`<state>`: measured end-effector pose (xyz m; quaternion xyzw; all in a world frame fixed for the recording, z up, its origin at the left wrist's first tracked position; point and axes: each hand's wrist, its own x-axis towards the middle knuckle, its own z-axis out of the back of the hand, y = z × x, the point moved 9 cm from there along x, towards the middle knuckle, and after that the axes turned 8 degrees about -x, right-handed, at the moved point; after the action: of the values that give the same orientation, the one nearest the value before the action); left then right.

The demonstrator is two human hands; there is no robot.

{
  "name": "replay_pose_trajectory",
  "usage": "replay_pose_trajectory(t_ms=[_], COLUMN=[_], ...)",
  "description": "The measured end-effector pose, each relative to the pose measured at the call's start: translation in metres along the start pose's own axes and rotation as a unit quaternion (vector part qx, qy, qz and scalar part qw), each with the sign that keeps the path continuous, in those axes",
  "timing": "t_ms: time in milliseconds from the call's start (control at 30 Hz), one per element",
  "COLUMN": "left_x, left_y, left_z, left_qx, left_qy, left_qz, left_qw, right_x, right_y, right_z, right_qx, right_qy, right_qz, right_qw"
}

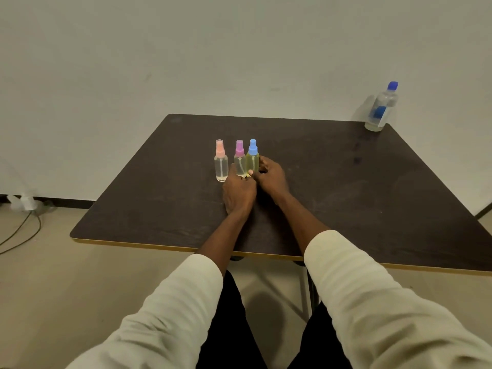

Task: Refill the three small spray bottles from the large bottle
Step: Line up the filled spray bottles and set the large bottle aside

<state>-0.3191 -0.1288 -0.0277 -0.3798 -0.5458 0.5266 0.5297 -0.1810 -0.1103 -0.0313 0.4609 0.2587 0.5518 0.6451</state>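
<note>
Three small clear spray bottles stand in a row on the dark table [346, 182]. The one with the peach cap [221, 162] stands alone at the left. Beside it the purple-capped bottle [239, 159] has my left hand [238, 191] around its base. Touching that one, the blue-capped bottle [253, 158] holds yellowish liquid, and my right hand [270, 175] grips its lower half with the thumb in front. The large clear bottle [382, 107] with a blue cap stands at the table's far right corner, well away from both hands.
A pale wall runs right behind the table. Cables and a plug strip [26, 203] lie on the floor at the left. The table's near edge [186, 247] has a light trim; my legs are under it.
</note>
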Motion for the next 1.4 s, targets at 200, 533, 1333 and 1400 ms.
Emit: replay_pose_trajectory(t_ms=[200, 533, 1333, 1400], left_x=[0.012, 0.05, 0.267, 0.279], left_y=[0.006, 0.002, 0.025, 0.026], left_z=[-0.014, -0.054, -0.2, -0.207], left_qx=[0.02, 0.04, 0.071, 0.078], left_qy=[0.007, 0.024, 0.0, 0.0], left_qz=[-0.025, 0.012, -0.012, -0.02], left_qw=[0.999, 0.999, 0.997, 0.997], right_x=[0.004, 0.045, 0.285, 0.3], right_y=[0.001, -0.022, -0.087, -0.089], right_z=[0.015, 0.04, 0.064, 0.062], right_qx=[-0.006, -0.047, -0.103, -0.097], right_qy=[-0.024, -0.041, -0.123, -0.125], right_qz=[0.005, -0.002, 0.014, 0.019], right_qw=[1.0, 0.998, 0.987, 0.987])
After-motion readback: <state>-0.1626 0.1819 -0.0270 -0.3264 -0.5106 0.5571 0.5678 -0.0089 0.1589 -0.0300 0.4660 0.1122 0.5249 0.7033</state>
